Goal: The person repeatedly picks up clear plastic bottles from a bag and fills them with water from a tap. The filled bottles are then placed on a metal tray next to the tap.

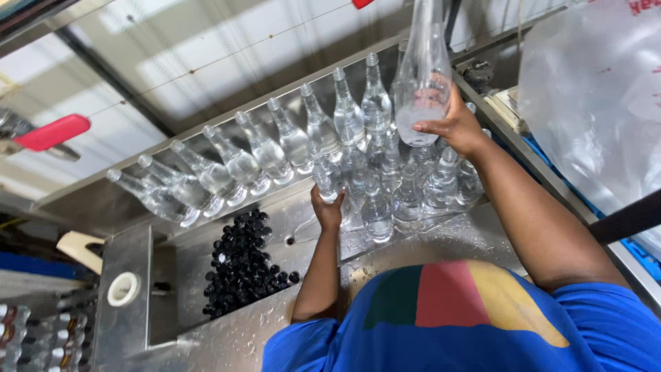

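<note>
My right hand (451,124) grips the wide base of a clear glass bottle (421,62) and holds it lifted above the others, neck pointing away. My left hand (328,209) is closed around the base of another clear bottle (323,176) standing in the cluster. Around both hands stand several clear filled bottles (406,186) on a wet steel worktop (441,241). A row of several more bottles (234,165) runs along the steel rail to the left.
A heap of small black caps (241,265) lies in a steel tray left of my left arm. A white ring (124,288) sits on a steel block. A red handle (51,132) shows far left. Clear plastic sheeting (592,103) hangs at right.
</note>
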